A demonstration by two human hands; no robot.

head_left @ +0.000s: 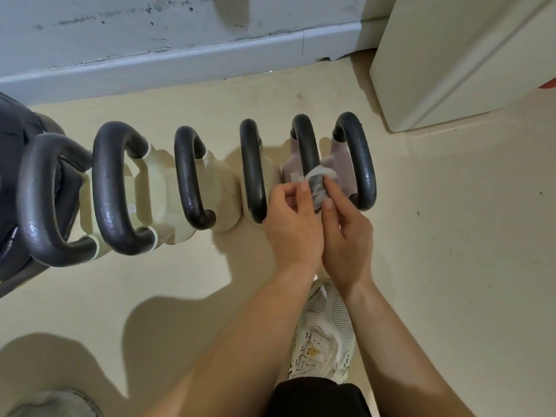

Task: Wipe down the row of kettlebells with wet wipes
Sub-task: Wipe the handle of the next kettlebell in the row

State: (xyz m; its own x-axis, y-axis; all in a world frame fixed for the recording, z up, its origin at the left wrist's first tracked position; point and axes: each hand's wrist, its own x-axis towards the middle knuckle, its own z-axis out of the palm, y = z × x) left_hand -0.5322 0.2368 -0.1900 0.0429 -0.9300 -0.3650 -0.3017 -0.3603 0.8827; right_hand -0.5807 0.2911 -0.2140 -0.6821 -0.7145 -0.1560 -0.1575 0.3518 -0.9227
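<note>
1. The wipe [319, 175] is bunched up round the black handle [304, 139] of the mauve kettlebell [287, 171], second from the right end of the row. It sits right at our fingertips.
2. Our left hand [293, 219] grasps the wipe's left side, with the thumb and curled fingers pinching it against the handle.
3. Our right hand [346, 233] grasps the other side, thumb and forefinger pinched on the wipe. The two hands sit side by side and overlap lower down from where we're looking.
4. Just right of the right hand is the last kettlebell [362, 164], mauve as well. Its handle stands close beside the one we're holding.
5. Left of the left hand come three cream kettlebells [222, 191], the nearest one just beside our knuckles. Well off past them is a dark kettlebell [45, 206] at the far end. All the handles are black and a bit glossy.
6. The whole row stands on a beige floor [451, 236], running sideways across in front of our hands. A scuffed pale wall [180, 40] lies beyond the fingertips.
7. Under our wrists there's a white mesh shoe [326, 332], and black shorts [319, 398] closer to us still.
8. Up and to the right of the right hand stands a white cabinet [451, 55], well apart from the row.
</note>
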